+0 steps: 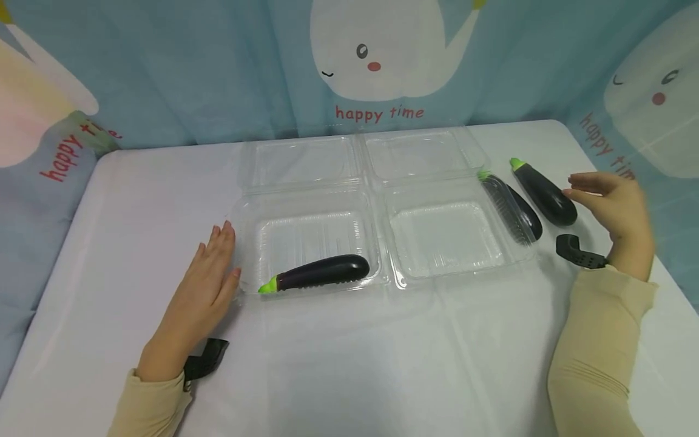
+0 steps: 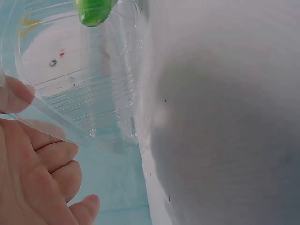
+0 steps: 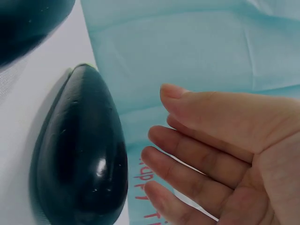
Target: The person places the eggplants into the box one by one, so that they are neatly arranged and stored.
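Two clear plastic clamshell boxes stand side by side, lids raised at the back. A dark eggplant with a green tip (image 1: 322, 272) lies along the front of the left box (image 1: 306, 240). My left hand (image 1: 202, 285) rests at that box's left edge, its fingers extended; part of it shows through the clear rim in the left wrist view. At the right edge of the right box (image 1: 445, 237), a second eggplant (image 1: 525, 212) shows partly through plastic. Farther right lies a third eggplant (image 1: 546, 194). Beside it my right hand (image 1: 617, 203) hovers with loosely bent fingers, holding nothing.
A white cloth (image 1: 349, 364) covers the table. Blue curtains (image 1: 207, 73) with cartoon prints hang along its back and sides. Black wrist cameras stick out below both hands. The clear lids (image 1: 306, 161) stretch to the table's back edge.
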Tool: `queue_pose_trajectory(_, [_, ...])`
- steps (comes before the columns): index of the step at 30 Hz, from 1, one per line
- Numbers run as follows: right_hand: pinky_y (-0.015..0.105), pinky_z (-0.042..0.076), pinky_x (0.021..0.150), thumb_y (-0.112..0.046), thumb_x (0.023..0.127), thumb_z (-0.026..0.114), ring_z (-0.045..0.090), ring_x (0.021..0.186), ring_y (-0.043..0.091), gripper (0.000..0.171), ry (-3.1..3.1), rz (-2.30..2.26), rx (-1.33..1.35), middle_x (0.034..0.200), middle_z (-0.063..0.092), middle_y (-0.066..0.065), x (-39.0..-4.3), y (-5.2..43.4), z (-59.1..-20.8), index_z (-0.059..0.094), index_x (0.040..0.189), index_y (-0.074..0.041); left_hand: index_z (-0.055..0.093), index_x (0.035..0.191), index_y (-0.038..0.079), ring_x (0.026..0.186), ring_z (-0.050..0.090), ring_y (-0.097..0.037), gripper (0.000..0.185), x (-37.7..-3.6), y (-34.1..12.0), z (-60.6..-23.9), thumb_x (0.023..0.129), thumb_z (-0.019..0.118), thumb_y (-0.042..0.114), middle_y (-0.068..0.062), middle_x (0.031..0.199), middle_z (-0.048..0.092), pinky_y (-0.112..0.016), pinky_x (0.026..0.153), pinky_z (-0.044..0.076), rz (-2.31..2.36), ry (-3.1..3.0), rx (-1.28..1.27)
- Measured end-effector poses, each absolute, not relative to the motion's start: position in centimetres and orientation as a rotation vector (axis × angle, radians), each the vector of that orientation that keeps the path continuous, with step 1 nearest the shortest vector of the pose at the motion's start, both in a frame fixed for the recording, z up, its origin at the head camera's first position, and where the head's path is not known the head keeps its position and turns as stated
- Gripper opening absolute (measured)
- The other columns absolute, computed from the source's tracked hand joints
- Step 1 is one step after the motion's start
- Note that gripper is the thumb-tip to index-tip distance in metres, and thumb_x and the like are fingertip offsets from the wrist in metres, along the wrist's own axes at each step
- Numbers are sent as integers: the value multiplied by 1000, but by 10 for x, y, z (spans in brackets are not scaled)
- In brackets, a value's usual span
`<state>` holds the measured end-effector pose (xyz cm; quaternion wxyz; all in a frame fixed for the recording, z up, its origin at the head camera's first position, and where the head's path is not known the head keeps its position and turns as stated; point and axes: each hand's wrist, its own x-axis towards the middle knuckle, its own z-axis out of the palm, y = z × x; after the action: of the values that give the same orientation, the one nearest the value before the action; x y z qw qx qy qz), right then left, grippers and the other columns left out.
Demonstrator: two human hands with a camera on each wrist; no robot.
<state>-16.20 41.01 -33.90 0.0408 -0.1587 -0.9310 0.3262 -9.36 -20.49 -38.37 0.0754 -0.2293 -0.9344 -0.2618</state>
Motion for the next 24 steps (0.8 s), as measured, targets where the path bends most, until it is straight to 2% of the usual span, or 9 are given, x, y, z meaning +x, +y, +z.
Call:
queue_pose_trajectory(3, [44,27,109,-37,91,61,42,124,13,55,-2853,1018,-472,97,49,-35,-163,411,-341,52,134,-4,14,148,-4,143,9,-27,59,-94,-205,-385,100,42,14,-22,153,17,-46,115,7,-782,-2801,-688])
queue_pose_trajectory(8, [50,26,108,-38,91,61,39,129,19,56,-2857,1038,-473,97,49,-33,-164,412,-346,51,134,-3,14,148,-5,143,11,-30,58,-95,-204,-386,100,41,14,-21,153,17,-46,115,7,-782,-2796,-687])
queue_pose_trajectory(11, [47,24,110,-36,90,61,39,130,16,53,-2814,1082,-503,98,51,-32,-163,415,-349,53,135,-7,15,148,-5,142,11,-31,58,-97,-202,-387,100,41,14,-21,153,16,-46,115,7,-786,-2788,-699])
queue_pose_trajectory(19, [31,28,108,-30,87,69,45,114,4,47,-2706,1197,-515,93,55,-34,-159,422,-360,59,129,-13,15,148,-6,143,11,-29,59,-99,-198,-388,99,42,12,-21,154,17,-46,115,8,-777,-2802,-696])
queue_pose_trajectory(24, [24,34,102,-26,85,72,48,101,-5,48,-2701,1225,-451,94,56,-32,-164,420,-365,59,129,-11,16,148,-5,143,11,-30,59,-96,-200,-388,98,43,12,-20,154,16,-45,115,7,-777,-2818,-667])
